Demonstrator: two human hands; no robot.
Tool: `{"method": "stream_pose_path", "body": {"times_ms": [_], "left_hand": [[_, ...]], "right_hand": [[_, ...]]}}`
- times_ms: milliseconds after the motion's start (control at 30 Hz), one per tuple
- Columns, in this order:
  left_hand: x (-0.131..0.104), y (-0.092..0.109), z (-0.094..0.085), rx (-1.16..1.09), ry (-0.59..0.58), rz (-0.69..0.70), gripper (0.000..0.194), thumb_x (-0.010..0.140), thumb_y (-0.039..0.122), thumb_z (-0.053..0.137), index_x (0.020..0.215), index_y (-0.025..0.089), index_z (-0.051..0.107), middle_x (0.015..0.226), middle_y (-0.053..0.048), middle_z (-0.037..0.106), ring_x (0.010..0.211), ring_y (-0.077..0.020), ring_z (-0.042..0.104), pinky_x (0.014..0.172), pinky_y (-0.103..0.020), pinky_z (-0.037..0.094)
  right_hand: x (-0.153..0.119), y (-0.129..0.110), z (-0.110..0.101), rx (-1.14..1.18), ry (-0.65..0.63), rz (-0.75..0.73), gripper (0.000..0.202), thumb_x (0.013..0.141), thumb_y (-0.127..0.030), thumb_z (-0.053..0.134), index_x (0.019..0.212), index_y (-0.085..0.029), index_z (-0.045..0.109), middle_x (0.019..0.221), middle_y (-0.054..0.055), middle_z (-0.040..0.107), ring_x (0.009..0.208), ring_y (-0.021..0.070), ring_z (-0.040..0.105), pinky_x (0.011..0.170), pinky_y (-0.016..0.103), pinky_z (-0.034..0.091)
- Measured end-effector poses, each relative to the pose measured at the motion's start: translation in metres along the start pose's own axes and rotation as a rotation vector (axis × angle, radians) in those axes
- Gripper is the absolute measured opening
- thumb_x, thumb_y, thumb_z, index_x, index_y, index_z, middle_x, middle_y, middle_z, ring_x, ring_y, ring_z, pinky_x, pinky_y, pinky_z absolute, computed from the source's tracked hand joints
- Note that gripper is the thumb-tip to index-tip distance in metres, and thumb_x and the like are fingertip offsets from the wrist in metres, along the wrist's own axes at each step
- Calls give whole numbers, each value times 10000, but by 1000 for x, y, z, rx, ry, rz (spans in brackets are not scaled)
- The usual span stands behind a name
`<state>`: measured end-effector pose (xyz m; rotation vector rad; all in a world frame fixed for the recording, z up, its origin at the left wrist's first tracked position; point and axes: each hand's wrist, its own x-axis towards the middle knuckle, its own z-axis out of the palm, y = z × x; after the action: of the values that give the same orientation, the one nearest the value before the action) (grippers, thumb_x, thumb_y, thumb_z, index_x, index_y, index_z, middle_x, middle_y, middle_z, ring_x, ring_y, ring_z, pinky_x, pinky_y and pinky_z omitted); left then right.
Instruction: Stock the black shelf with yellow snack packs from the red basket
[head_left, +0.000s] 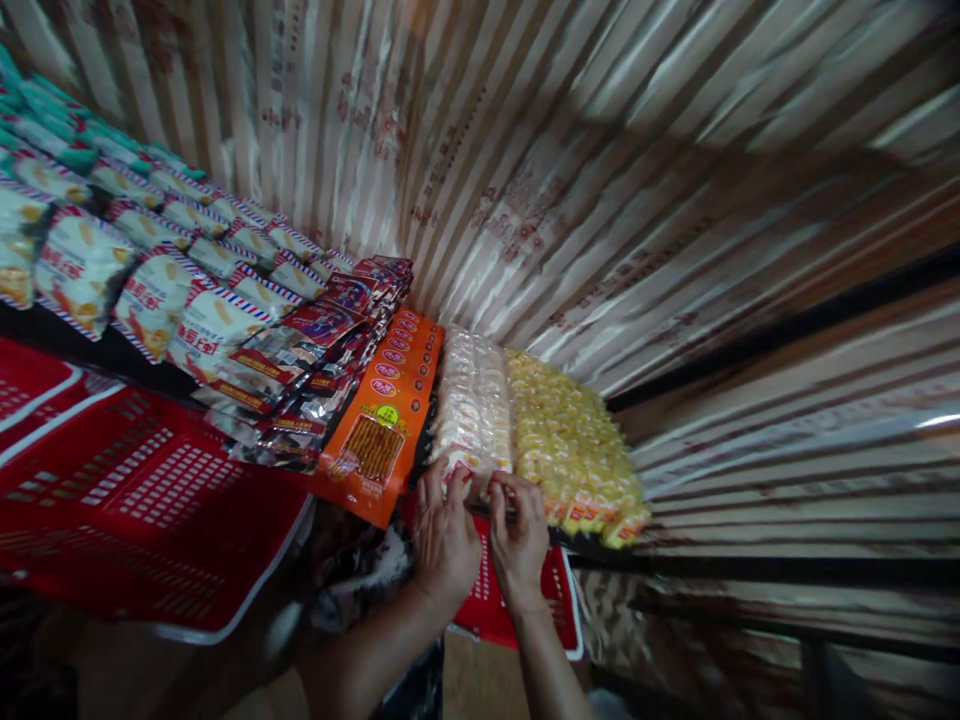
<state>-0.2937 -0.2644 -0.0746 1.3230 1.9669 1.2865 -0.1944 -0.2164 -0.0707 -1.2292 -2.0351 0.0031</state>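
Both my hands are at the front end of a row of clear-and-white snack packets (474, 390) on the shelf. My left hand (448, 535) has its fingers bent over the left front corner of the front packet (471, 478). At that packet's right front corner, my right hand (519, 530) pinches its edge between thumb and fingers. Left of my hands lie orange snack packets (390, 400), with brown sticks showing through a window. Yellow packets (574, 440) fill the row to the right.
Red baskets (150, 500) hang or stand below the shelf on the left, and another red basket (559, 590) is beneath my hands. Dark red packets (330, 340) and white chip-like bags (157, 290) line the left. Striped plastic sheeting (525, 180) rises behind.
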Motion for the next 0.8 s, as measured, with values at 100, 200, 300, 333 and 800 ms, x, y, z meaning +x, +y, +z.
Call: {"method": "stream_pose_path", "body": {"times_ms": [100,200,300,333,800], "left_hand": [[-5,-8,-5,-10,-97,-59,467,792,42,374,1229,126,515,1298,-123,488,1220,-216,434,1037,-376,371],[-4,-12,-8,-11,-173,-85,449,815,94,386,1249,99,501,1344,-149,447,1262,-231,401,1056,-388,345],[-3,-13,-8,-28,-197,-68,441,827,128,397,1255,89,497,1365,-159,424,1274,-233,392,1066,-378,331],[-2,-14,-8,-37,-192,-66,437,828,128,395,1251,92,501,1365,-158,425,1271,-231,398,1065,-374,333],[4,-40,4,-153,-192,-8,392,828,166,400,1190,93,534,1347,-172,439,1237,-233,447,1028,-387,397]], "right_hand": [[-31,-4,11,62,-14,135,225,891,-289,412,981,-241,612,966,85,586,956,216,561,869,411,475],[-46,-9,24,104,-25,213,265,874,-299,434,1038,-233,632,1098,101,550,1040,219,541,902,396,471],[-51,-12,33,109,-26,262,322,860,-290,432,1115,-236,621,1202,98,514,1102,222,517,929,392,462],[-51,-13,35,98,-24,279,338,857,-286,429,1138,-243,611,1235,94,498,1125,226,503,937,398,457],[-53,-18,57,-9,63,312,384,847,-249,422,1196,-192,571,1316,107,461,1209,224,439,999,409,403]]}}
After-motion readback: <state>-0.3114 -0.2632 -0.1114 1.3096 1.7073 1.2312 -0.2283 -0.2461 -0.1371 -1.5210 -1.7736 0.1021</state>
